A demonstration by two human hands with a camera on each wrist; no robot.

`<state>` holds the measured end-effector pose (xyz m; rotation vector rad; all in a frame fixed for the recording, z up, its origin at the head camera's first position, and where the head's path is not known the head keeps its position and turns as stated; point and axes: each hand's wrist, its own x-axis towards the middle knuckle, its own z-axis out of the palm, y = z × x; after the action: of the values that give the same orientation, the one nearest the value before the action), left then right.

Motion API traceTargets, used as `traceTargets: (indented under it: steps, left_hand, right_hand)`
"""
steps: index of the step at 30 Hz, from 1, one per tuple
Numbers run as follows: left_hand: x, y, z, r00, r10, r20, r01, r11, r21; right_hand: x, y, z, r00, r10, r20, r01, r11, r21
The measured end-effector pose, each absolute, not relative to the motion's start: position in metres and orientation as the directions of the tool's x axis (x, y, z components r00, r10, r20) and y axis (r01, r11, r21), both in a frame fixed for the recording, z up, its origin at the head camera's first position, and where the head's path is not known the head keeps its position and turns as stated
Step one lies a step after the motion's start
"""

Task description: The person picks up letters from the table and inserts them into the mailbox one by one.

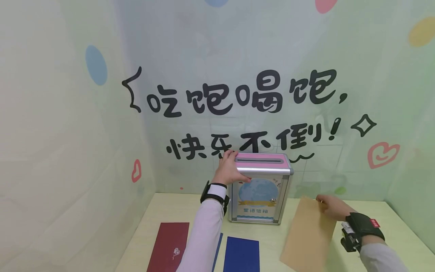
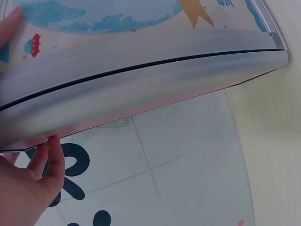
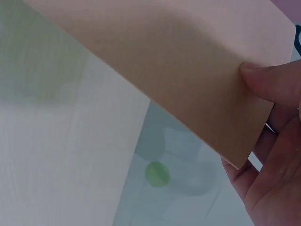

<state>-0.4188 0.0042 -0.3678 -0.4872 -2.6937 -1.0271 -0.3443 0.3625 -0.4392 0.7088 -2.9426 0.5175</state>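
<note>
A letter box (image 1: 259, 198) with a pink slotted top, silver frame and printed front panel stands upright against the back wall. My left hand (image 1: 228, 168) grips its upper left end, the thumb on the front and the fingers over the pink top. In the left wrist view, fingertips (image 2: 55, 146) press at the pink edge of the box (image 2: 150, 77). Right of the box, my right hand (image 1: 334, 207) pinches a plain brown kraft envelope (image 1: 310, 234) near its upper right corner. The right wrist view shows the thumb flat on the envelope (image 3: 188, 70) and the fingers behind it.
On the pale table (image 1: 272, 241) lie a dark red envelope (image 1: 170, 241) with a small white flower, and a dark blue envelope (image 1: 242, 255). A sliver of another blue item (image 1: 218, 253) shows beside my left sleeve. Printed walls (image 1: 251, 45) enclose the table's back and sides.
</note>
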Motion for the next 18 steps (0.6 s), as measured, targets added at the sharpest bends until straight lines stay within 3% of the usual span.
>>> traceTargets:
  steps: [18]
  left_hand:
    - [-0.416, 0.006, -0.367, -0.927, 0.209, 0.310, 0.362, 0.713, 0.601]
  right_hand:
    - [-0.355, 0.367, -0.375, -0.899, -0.405, 0.165, -0.435, 0.862, -0.260]
